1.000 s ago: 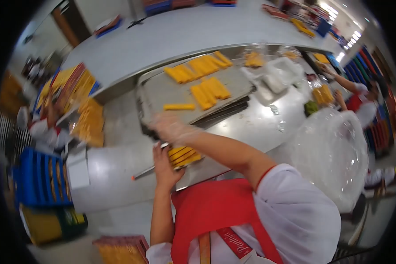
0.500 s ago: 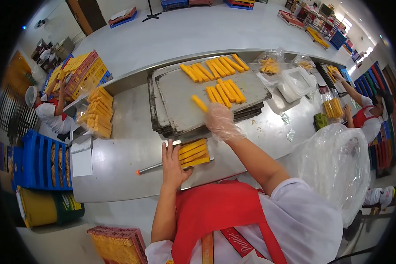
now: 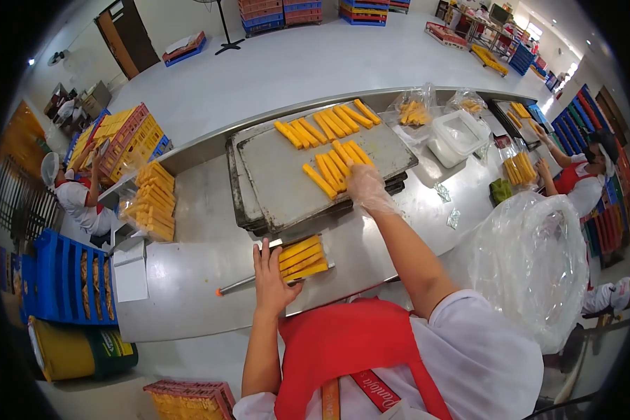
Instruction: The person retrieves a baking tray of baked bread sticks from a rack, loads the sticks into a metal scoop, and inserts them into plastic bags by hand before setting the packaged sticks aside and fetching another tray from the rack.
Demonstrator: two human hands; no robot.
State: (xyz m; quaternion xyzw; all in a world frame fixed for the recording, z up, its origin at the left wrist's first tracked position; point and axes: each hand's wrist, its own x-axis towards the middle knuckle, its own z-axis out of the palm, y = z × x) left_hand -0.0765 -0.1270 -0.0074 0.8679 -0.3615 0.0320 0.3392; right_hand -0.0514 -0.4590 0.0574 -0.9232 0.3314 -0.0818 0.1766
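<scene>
My bare left hand (image 3: 273, 283) rests on the metal table, fingers stretched out and thumb apart, against the left side of a small stack of yellow baked sticks (image 3: 301, 257). A thin metal rod with an orange tip (image 3: 235, 285) lies to its left. My right hand (image 3: 369, 189), in a clear plastic glove, is over the baking tray (image 3: 273, 189). Its fingers are closed at the near end of a yellow baked stick (image 3: 341, 152) in the nearer row; the fingertips are partly hidden. A farther row of sticks (image 3: 329, 122) lies behind.
A white tub (image 3: 456, 136) and bagged sticks (image 3: 518, 166) stand on the right, by a co-worker (image 3: 582, 168). Stacked bagged sticks (image 3: 154, 203) and a notebook (image 3: 131, 271) are on the left. A large clear plastic bag (image 3: 528, 273) bulges beside my right arm.
My right hand has put the stick it carried at the left end of the nearer row and moved to sticks farther right. My left hand stays by the stack. The view has shifted slightly.
</scene>
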